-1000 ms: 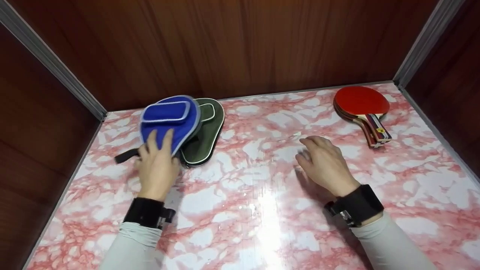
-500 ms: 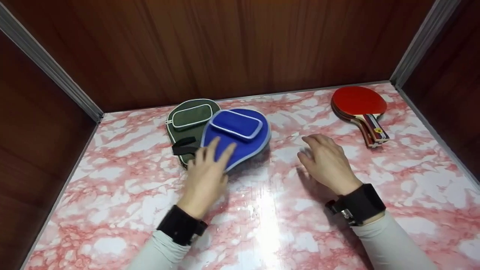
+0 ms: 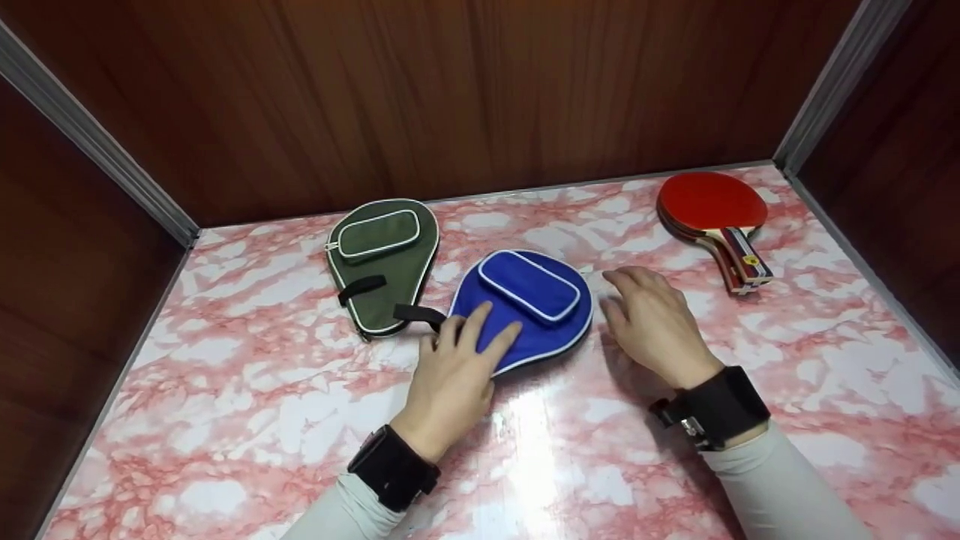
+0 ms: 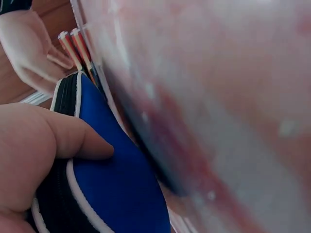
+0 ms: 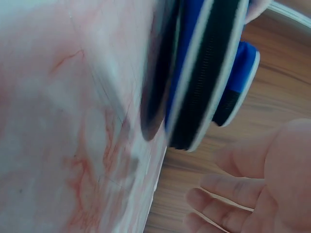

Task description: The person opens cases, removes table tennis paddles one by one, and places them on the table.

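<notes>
A blue table tennis paddle case (image 3: 536,326) with white piping and a small front pocket lies tilted in the middle of the table. My left hand (image 3: 454,379) grips it near its narrow end, fingers spread on top. In the left wrist view the thumb (image 4: 87,138) presses the blue underside beside the black zipper band. My right hand (image 3: 656,322) holds nothing, its fingers loosely bent just right of the case's rounded edge. The right wrist view shows the case's zipped side (image 5: 206,73) close over the table, in front of those fingers (image 5: 228,194).
A dark green paddle case (image 3: 386,262) with a black strap lies at the back left. Stacked table tennis paddles (image 3: 712,202), red side up, sit at the back right. Wooden panels (image 3: 480,97) wall in the marbled pink table (image 3: 225,420).
My left hand has carried the blue case rightward and toward me, off the green case, which now shows whole. The right hand has stayed nearly still.
</notes>
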`<state>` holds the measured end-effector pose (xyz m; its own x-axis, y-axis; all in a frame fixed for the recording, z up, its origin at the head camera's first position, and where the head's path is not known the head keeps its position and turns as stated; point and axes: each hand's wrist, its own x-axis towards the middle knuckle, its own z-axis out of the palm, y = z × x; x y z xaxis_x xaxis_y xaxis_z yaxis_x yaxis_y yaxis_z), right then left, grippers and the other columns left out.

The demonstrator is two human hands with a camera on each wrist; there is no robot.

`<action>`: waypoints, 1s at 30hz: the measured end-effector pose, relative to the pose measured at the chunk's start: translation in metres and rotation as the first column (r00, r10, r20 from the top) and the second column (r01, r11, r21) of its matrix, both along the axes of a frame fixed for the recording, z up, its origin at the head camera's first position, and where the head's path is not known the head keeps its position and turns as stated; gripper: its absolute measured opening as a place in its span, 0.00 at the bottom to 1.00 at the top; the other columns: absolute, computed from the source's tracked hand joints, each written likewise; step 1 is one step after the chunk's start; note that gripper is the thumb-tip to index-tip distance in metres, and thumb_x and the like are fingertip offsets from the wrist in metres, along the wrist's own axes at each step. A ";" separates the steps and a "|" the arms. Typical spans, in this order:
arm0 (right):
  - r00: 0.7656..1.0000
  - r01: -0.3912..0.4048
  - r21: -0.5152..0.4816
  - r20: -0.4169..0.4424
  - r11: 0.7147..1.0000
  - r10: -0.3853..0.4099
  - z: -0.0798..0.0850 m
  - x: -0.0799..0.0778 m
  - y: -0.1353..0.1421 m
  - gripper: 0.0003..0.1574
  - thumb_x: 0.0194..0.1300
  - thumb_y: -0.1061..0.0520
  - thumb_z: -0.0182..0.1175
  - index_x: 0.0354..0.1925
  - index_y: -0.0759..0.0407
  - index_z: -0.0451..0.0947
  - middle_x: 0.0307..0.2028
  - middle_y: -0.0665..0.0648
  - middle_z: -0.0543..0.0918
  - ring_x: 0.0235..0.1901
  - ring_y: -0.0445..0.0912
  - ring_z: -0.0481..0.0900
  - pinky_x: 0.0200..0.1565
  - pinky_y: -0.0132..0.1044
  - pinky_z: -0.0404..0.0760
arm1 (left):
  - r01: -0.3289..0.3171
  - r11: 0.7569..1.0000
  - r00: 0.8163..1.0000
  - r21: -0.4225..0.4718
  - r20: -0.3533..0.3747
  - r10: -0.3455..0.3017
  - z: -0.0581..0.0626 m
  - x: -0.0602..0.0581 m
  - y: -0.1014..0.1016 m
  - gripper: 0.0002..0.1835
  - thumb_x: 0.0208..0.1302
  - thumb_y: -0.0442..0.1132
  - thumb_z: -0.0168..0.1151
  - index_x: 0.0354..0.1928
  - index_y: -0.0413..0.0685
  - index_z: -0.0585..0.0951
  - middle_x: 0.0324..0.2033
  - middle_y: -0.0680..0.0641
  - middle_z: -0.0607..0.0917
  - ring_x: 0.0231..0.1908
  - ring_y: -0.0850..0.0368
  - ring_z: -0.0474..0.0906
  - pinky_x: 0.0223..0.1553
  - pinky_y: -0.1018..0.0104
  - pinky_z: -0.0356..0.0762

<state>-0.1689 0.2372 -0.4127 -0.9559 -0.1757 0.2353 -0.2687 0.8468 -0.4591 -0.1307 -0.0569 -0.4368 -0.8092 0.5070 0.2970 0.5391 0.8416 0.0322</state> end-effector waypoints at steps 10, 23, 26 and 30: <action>1.000 -0.007 -0.007 0.003 1.000 0.007 -0.002 -0.001 -0.001 0.31 0.83 0.52 0.60 0.73 0.71 0.76 0.70 0.74 0.77 0.74 0.69 0.70 0.73 0.71 0.63 | 0.149 0.985 0.984 -0.088 0.116 -0.139 0.000 -0.001 -0.001 0.43 0.70 0.43 0.74 0.84 0.68 0.69 0.83 0.40 0.64 0.75 0.29 0.67 0.63 0.28 0.73; 0.994 -0.021 0.030 0.111 0.999 0.017 -0.007 -0.002 -0.004 0.38 0.84 0.45 0.61 0.77 0.70 0.73 0.72 0.73 0.75 0.73 0.69 0.71 0.71 0.72 0.65 | 0.207 0.978 0.916 0.008 0.350 -0.197 0.025 -0.022 0.000 0.46 0.60 0.25 0.75 0.78 0.68 0.75 0.84 0.43 0.65 0.81 0.30 0.61 0.73 0.18 0.53; 0.990 -0.021 0.037 0.142 0.999 0.015 -0.009 -0.002 -0.005 0.40 0.83 0.43 0.61 0.78 0.68 0.71 0.75 0.74 0.72 0.75 0.69 0.69 0.73 0.71 0.63 | 0.155 0.988 0.912 0.026 0.380 -0.153 0.027 -0.029 0.007 0.44 0.58 0.21 0.73 0.73 0.65 0.78 0.84 0.42 0.65 0.81 0.29 0.60 0.75 0.19 0.51; 0.990 -0.015 0.029 0.142 0.999 0.011 -0.013 -0.002 -0.007 0.40 0.82 0.43 0.63 0.79 0.66 0.72 0.77 0.75 0.71 0.76 0.70 0.68 0.74 0.70 0.63 | 0.085 0.996 0.904 0.027 0.418 -0.089 0.031 -0.032 0.020 0.36 0.55 0.26 0.75 0.65 0.60 0.78 0.83 0.39 0.65 0.81 0.28 0.59 0.77 0.24 0.51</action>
